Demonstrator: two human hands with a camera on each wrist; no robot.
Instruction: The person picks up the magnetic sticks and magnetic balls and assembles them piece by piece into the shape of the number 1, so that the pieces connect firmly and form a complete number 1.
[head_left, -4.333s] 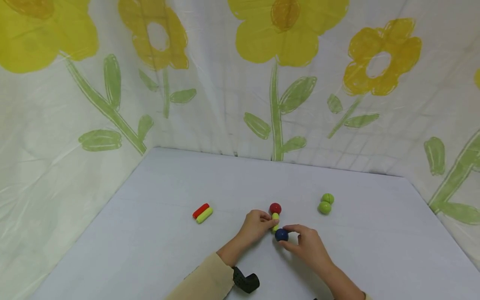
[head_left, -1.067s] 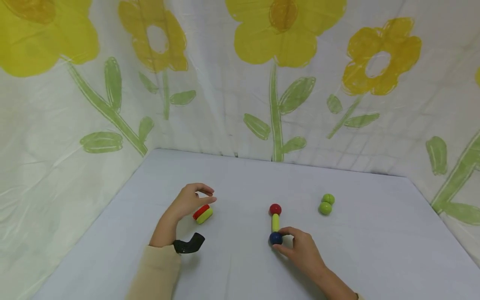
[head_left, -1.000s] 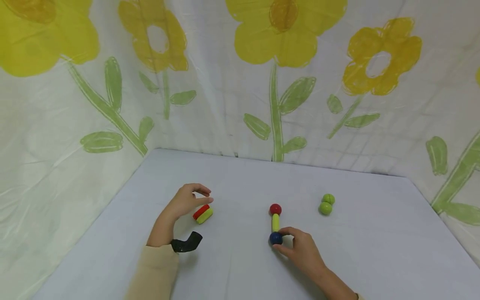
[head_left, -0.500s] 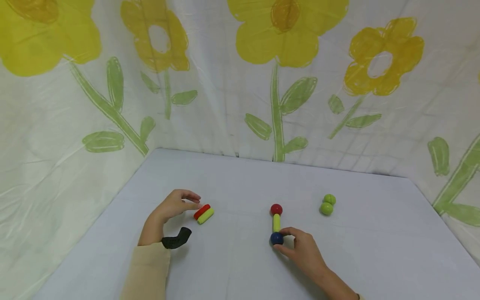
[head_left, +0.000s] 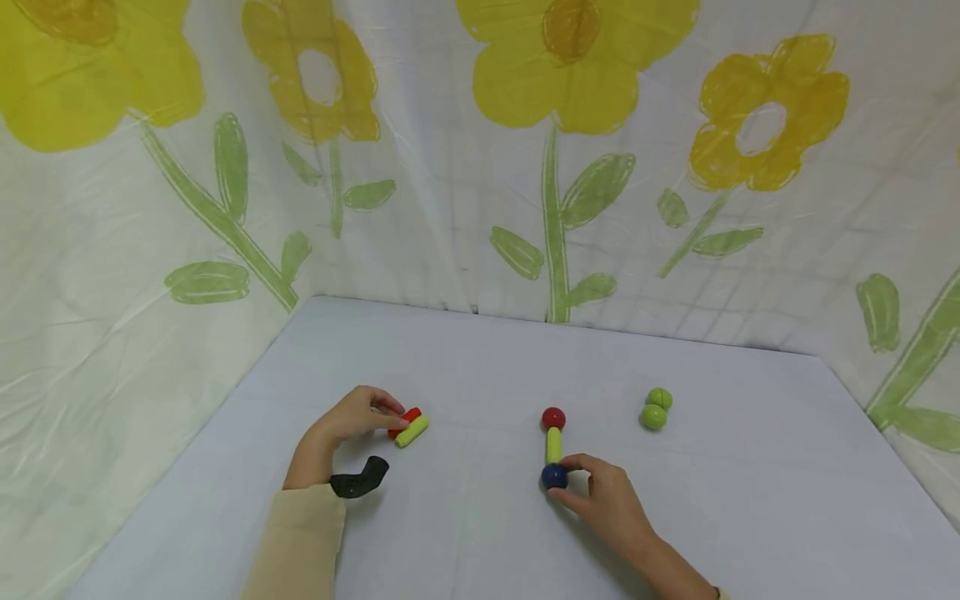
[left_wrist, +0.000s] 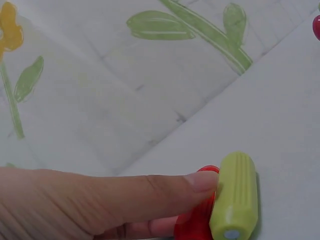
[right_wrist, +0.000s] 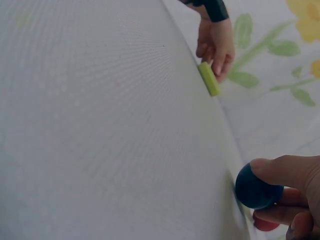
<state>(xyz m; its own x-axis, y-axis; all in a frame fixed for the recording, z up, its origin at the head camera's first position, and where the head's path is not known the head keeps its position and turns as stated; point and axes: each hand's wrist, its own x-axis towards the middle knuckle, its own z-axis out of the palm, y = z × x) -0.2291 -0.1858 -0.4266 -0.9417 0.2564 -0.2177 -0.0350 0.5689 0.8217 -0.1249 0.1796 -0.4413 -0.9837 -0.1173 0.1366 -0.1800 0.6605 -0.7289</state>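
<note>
My left hand (head_left: 351, 421) is at a red rod (head_left: 412, 412), its thumb and fingers pinching the rod from both sides. Against that rod lies a yellow-green rod (head_left: 412, 432); the left wrist view shows its grooved sides and a pale disc at its end. My right hand (head_left: 611, 500) holds a blue ball (head_left: 555, 476) between thumb and fingers. The ball sits at the near end of another yellow-green rod (head_left: 553, 447), and a red ball (head_left: 553, 418) sits at its far end, the three in a line. In the right wrist view, fingers partly hide the red ball.
Two green balls (head_left: 654, 417) lie together on the white table (head_left: 465, 358), right of the line. A black wrist mount (head_left: 362, 478) juts from the left wrist over the table. Behind stands a white sheet (head_left: 442, 242) painted with yellow flowers.
My left hand let go of the middle yellow-green rod, moved left and came down onto the red rod. My right hand brought the blue ball to the rod's near end and has stayed there.
</note>
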